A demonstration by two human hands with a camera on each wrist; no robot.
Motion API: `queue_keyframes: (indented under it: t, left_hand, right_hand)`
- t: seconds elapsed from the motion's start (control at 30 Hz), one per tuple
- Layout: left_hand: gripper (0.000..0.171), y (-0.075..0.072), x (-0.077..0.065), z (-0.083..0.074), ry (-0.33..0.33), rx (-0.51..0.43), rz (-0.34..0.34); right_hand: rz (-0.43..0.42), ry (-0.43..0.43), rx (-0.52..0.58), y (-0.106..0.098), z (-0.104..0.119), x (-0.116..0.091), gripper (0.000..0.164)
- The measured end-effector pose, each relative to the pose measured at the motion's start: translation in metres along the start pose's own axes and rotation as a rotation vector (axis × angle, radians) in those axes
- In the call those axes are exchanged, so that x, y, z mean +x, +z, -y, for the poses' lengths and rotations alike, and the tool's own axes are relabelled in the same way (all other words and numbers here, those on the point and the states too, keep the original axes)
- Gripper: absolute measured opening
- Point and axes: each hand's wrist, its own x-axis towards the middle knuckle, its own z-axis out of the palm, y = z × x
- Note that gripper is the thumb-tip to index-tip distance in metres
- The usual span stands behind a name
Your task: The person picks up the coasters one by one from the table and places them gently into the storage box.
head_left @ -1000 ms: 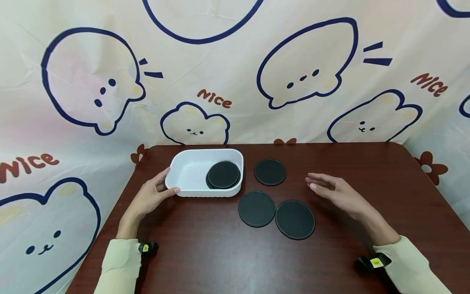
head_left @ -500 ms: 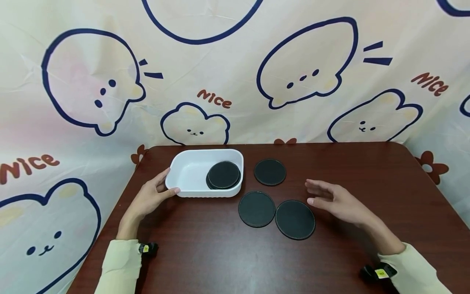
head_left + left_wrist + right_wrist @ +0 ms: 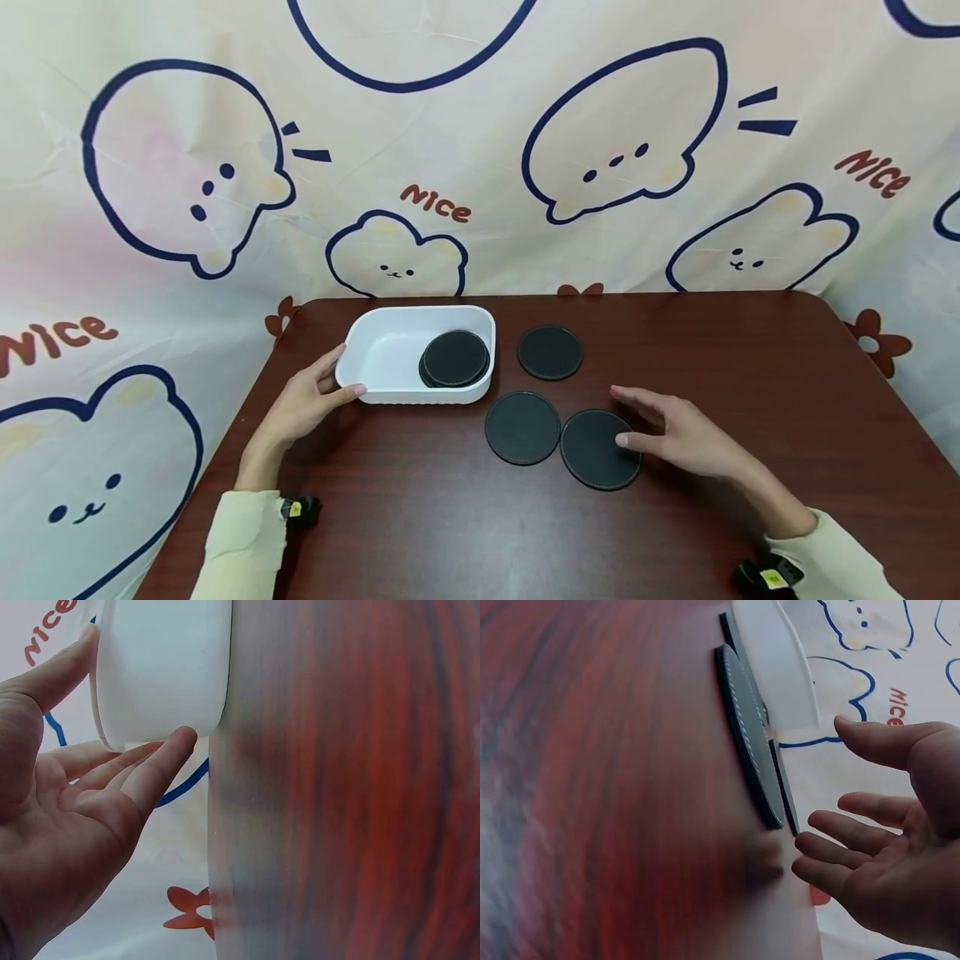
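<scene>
In the head view, a white plastic tray [image 3: 381,354] stands at the back left of the table. My left hand [image 3: 303,404] grips its left end, the thumb near the front corner and the fingers at the outer side. Two round black coasters [image 3: 456,358] lie stacked in the tray's right half. Three more lie on the wood: a back coaster [image 3: 550,352], a left coaster [image 3: 522,428] and a right coaster [image 3: 602,450]. My right hand [image 3: 690,433] hovers with spread fingers over the right coaster's edge, apart from it in the right wrist view.
The dark brown wooden table [image 3: 450,525] has a glossy top. Behind it and at its sides hangs a pale cloth [image 3: 495,150] with blue cartoon outlines. Black wrist cameras sit near both cuffs.
My right hand has moved down and left, from beside the coasters to over the right coaster, its thumb and fingers spreading wider. The left hand and tray have stayed put.
</scene>
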Motion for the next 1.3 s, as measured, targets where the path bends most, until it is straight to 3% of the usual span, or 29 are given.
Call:
queue_keyframes:
  t: [0.4,0.6,0.87,1.13,1.3]
  left_hand:
    - [0.097,0.001,0.0,0.0,0.004,0.007,0.001]
    - [0.097,0.001,0.0,0.0,0.0,0.014,-0.001]
    - [0.096,0.001,0.001,-0.001,0.009,0.018,0.001]
    - [0.097,0.001,0.001,0.001,0.004,0.02,0.0]
    - [0.097,0.001,0.0,0.001,0.002,0.02,-0.001]
  right_hand:
    - [0.019,-0.064,-0.208,0.015,0.009,0.004,0.081]
    - [0.031,-0.075,-0.251,0.017,0.011,0.005,0.081]
    - [0.008,-0.073,-0.229,0.018,0.01,0.008,0.079]
    - [-0.114,-0.035,-0.125,0.016,0.007,0.009,0.073]
    - [-0.106,0.0,-0.092,0.012,0.007,0.011,0.063]
